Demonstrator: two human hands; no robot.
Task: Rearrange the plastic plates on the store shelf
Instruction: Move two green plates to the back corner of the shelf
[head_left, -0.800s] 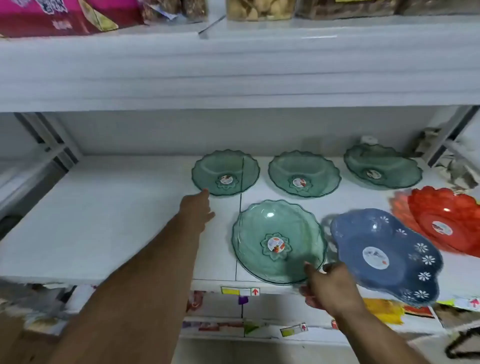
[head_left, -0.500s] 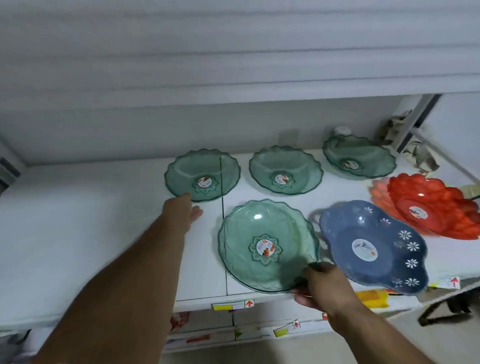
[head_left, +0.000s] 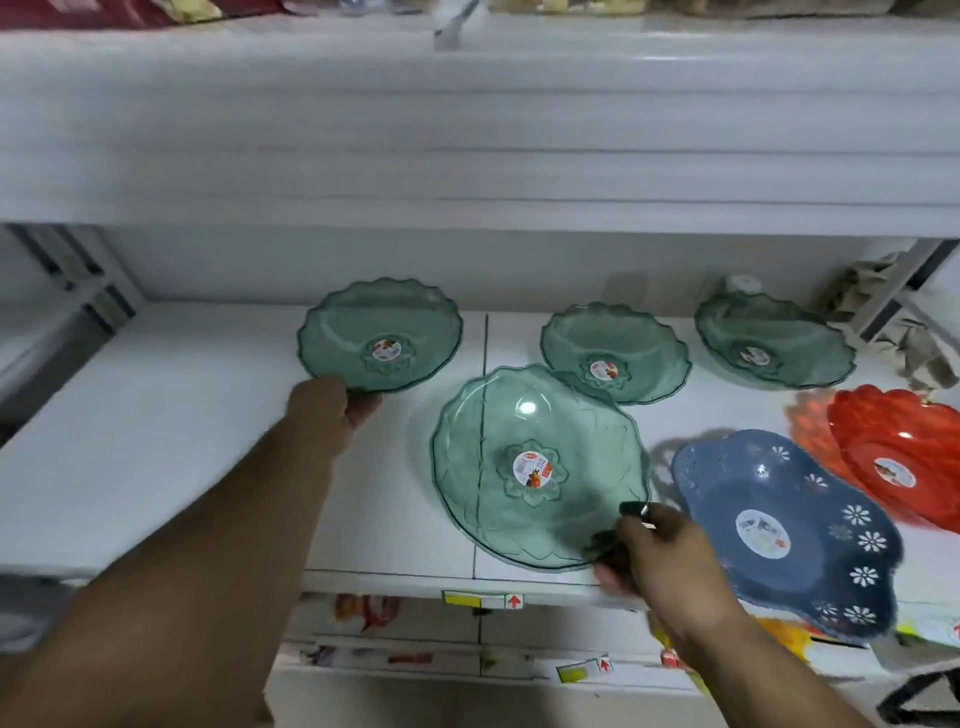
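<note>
The plates here are thin, see-through plastic, so expect them to be light, a little springy at the rim and smooth enough to skate on the white shelf (head_left: 156, 441). They look unlikely to shatter, but a hard pinch could flex a scalloped edge. The rim is the place to take hold, thumb on top and fingers underneath.

Your right hand (head_left: 654, 561) is closed on the near rim of the big green plate (head_left: 535, 467), which lies at the front of the shelf, its far edge overlapping the green plate behind it (head_left: 615, 353). Your left hand (head_left: 332, 402) is curled onto the near edge of the smaller green plate (head_left: 382, 338) at the back; that plate looks tipped up toward you, so judge it as already lifting.

Just to the right of your right hand lies the blue plate with white flowers (head_left: 789, 530), its near edge hanging past the shelf front. Beyond it are the red plates (head_left: 898, 457), and a third green plate (head_left: 774, 340) rests at the back right. Mind the blue one if you swing the big plate sideways.
</note>
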